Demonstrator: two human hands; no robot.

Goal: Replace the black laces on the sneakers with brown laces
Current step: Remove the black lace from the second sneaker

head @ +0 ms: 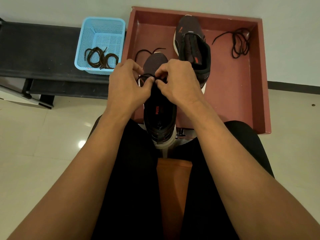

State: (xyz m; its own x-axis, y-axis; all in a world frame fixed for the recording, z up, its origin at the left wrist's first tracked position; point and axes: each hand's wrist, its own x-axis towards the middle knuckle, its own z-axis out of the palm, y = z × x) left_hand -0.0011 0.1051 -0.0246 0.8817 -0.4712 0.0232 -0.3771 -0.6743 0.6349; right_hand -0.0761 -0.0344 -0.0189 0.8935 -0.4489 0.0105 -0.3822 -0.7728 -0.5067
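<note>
A dark sneaker (160, 116) lies toe-away in front of me, its heel on my knees and its toe inside the red-brown tray (230, 94). My left hand (127, 87) and my right hand (174, 84) meet over its eyelets, each pinching a dark lace (147, 50) whose loose ends trail past the toe. A second dark sneaker (193, 49), unlaced, lies further back in the tray. A loose black lace (238, 43) is coiled at the tray's right side. Brown laces (101, 58) sit in the blue basket (102, 30).
The blue basket stands on a low black bench (38, 49) to the left of the tray. The tray sits on a pale tiled floor (34, 144) against a white wall. My legs in black trousers fill the lower view.
</note>
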